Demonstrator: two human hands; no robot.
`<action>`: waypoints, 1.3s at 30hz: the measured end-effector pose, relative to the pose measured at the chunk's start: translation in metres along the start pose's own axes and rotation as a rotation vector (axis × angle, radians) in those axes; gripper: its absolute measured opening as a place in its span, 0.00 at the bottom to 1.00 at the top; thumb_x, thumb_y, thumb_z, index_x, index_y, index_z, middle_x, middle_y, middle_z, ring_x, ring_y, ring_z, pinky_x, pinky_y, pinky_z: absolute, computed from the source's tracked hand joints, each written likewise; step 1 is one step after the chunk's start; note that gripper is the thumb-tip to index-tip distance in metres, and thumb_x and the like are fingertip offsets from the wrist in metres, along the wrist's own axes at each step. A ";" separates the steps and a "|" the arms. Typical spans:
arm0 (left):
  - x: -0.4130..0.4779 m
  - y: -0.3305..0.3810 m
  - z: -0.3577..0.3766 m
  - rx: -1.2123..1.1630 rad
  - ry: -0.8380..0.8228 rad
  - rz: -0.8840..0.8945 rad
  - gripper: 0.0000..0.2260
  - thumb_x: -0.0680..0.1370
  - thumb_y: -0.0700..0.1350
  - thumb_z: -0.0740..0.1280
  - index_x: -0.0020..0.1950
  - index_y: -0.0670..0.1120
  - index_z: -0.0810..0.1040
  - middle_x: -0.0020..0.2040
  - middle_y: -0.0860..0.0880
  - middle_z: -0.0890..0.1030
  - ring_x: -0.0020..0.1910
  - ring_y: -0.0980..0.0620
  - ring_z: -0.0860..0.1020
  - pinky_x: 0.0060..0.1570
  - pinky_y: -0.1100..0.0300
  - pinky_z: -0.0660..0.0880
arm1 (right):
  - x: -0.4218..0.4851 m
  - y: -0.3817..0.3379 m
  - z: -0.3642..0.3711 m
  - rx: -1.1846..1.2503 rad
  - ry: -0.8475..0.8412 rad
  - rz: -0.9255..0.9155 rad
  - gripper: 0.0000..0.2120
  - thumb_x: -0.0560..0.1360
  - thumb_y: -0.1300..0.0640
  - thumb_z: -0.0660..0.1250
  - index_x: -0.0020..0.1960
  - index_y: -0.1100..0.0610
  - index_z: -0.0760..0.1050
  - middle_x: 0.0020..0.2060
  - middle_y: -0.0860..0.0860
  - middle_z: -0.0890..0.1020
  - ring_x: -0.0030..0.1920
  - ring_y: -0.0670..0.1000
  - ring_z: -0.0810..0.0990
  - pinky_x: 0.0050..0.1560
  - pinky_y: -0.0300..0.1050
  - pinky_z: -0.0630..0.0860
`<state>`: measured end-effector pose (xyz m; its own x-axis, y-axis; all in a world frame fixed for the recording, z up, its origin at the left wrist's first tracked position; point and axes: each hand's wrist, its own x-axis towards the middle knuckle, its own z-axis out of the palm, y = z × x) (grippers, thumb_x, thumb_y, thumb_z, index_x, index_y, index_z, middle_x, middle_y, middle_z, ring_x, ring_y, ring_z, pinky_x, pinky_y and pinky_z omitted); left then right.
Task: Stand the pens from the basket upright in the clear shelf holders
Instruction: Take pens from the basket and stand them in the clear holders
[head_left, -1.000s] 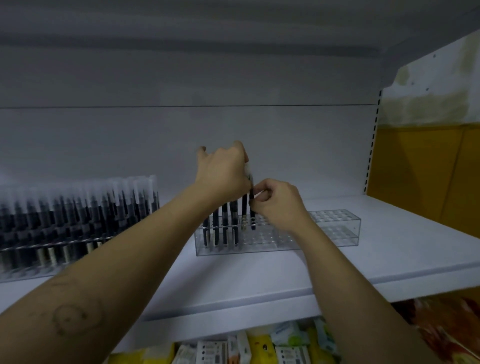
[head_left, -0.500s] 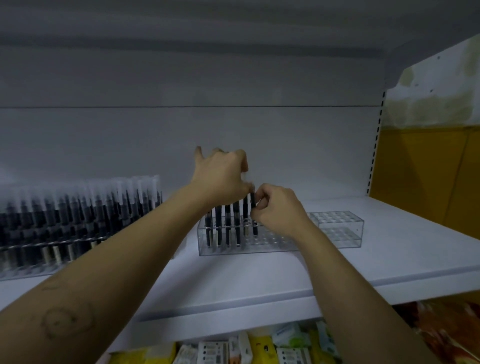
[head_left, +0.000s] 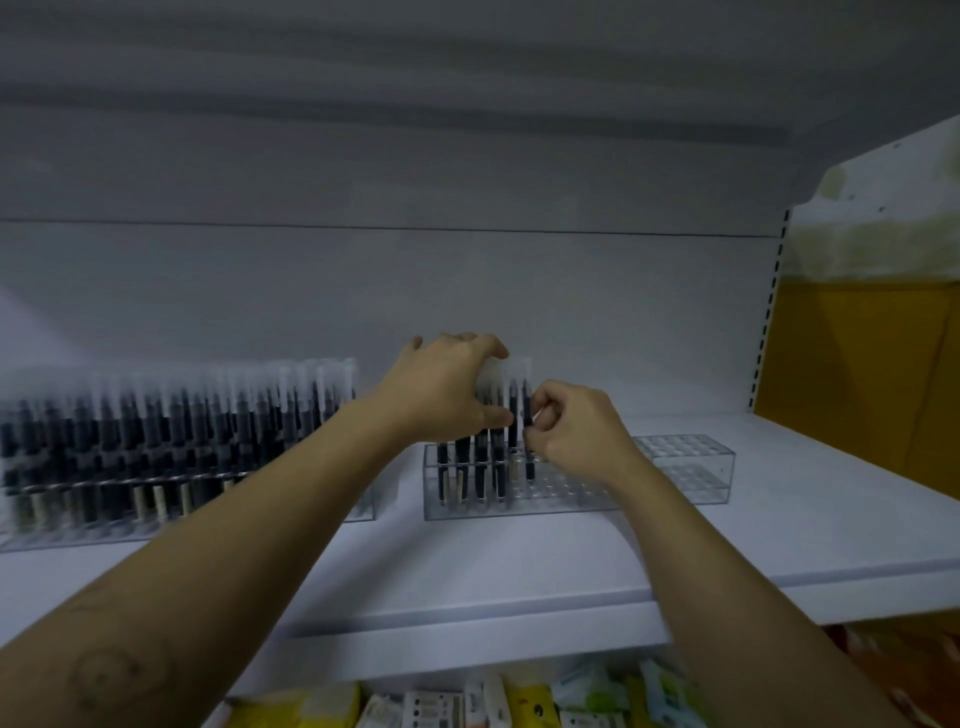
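My left hand (head_left: 447, 389) curls round the upright pens (head_left: 480, 462) in the clear holder (head_left: 685, 470); my right hand (head_left: 571, 431) pinches the end pen (head_left: 529, 465).

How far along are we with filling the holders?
Done: the left clear plastic holder looks full of dark clear-capped pens. In hand: the right hand pinches a single dark pen into the middle clear holder, while the left hand grips its standing pens. Left: most of its holes are empty; basket out of view.
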<state>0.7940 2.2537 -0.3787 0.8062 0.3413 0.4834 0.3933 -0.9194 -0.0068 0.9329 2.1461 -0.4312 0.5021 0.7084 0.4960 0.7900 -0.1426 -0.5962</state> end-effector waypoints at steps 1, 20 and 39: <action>0.000 0.000 0.000 0.015 -0.003 0.000 0.31 0.72 0.60 0.70 0.72 0.53 0.64 0.70 0.51 0.71 0.68 0.48 0.69 0.71 0.40 0.59 | 0.000 0.000 0.000 -0.003 0.000 0.007 0.11 0.67 0.62 0.69 0.35 0.48 0.72 0.31 0.46 0.80 0.34 0.48 0.78 0.39 0.43 0.77; -0.058 0.019 -0.029 0.090 0.092 0.121 0.34 0.76 0.58 0.67 0.77 0.53 0.57 0.78 0.51 0.58 0.78 0.51 0.52 0.76 0.43 0.42 | -0.051 -0.039 -0.024 -0.197 -0.001 -0.050 0.33 0.72 0.46 0.72 0.73 0.52 0.65 0.68 0.50 0.72 0.67 0.51 0.72 0.66 0.48 0.70; -0.302 0.038 0.071 -0.287 0.023 0.024 0.29 0.75 0.59 0.69 0.72 0.51 0.68 0.66 0.50 0.75 0.65 0.48 0.72 0.62 0.55 0.69 | -0.278 -0.028 0.069 -0.090 -0.036 -0.081 0.28 0.74 0.51 0.71 0.71 0.52 0.69 0.68 0.47 0.71 0.69 0.47 0.68 0.69 0.40 0.64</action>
<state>0.5974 2.1295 -0.5868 0.8020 0.3175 0.5059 0.2307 -0.9460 0.2279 0.7465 2.0012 -0.5961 0.4239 0.7442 0.5163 0.8566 -0.1442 -0.4955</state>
